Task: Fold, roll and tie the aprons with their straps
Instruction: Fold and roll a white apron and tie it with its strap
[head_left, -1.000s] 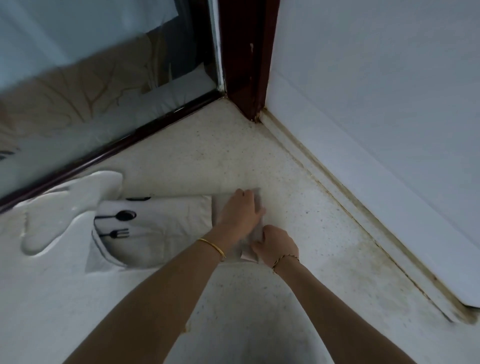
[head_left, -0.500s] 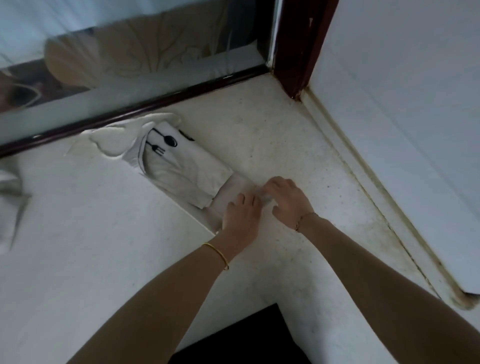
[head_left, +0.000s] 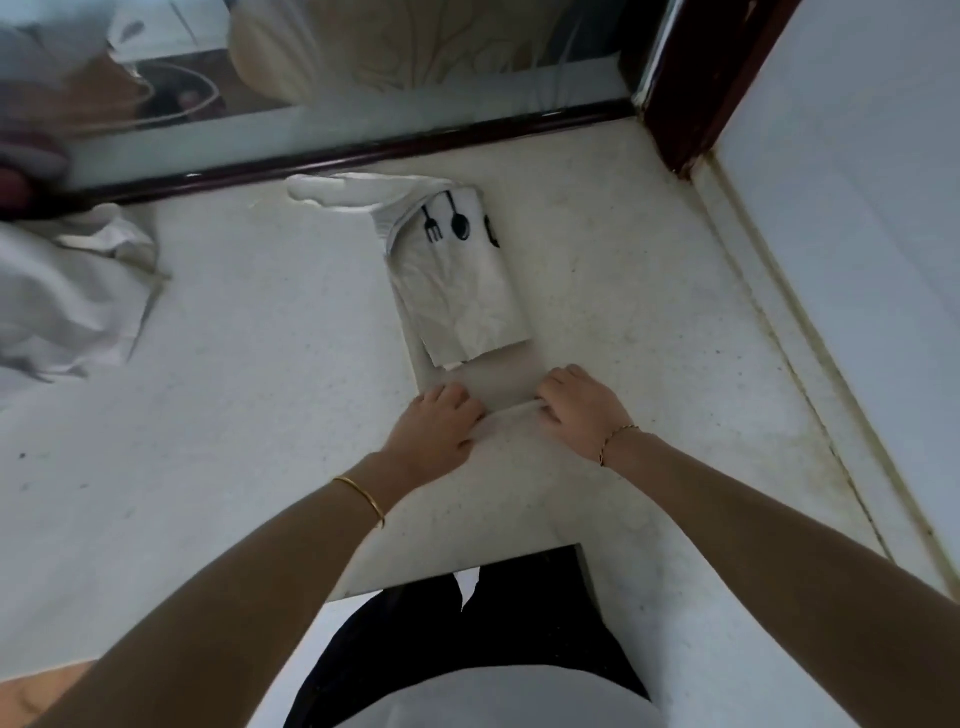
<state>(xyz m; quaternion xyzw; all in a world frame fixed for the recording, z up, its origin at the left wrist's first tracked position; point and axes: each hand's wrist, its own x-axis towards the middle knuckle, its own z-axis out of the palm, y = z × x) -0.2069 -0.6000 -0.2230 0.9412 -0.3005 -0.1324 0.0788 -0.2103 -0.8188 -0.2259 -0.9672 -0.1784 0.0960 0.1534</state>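
1. I see a speckled off-white surface (head_left: 208, 467) filling most of the view, in soft, dim light.
2. Along its far edge a dark wooden rail (head_left: 363, 156) runs under a glass pane (head_left: 363, 119) showing beige reflections.
3. A dark reddish post (head_left: 696, 78) stands in the far right corner.
4. A plain white wall (head_left: 857, 208) closes the right side, with a grimy seam (head_left: 779, 338) at its foot.

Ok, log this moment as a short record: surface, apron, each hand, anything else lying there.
surface: white speckled counter
apron: folded long strip, fork-and-spoon print at far end, near end rolled
left hand: fingers curled on the roll's left end
right hand: fingers curled on the roll's right end
strap: loose beyond far end
other: crumpled white cloth at left
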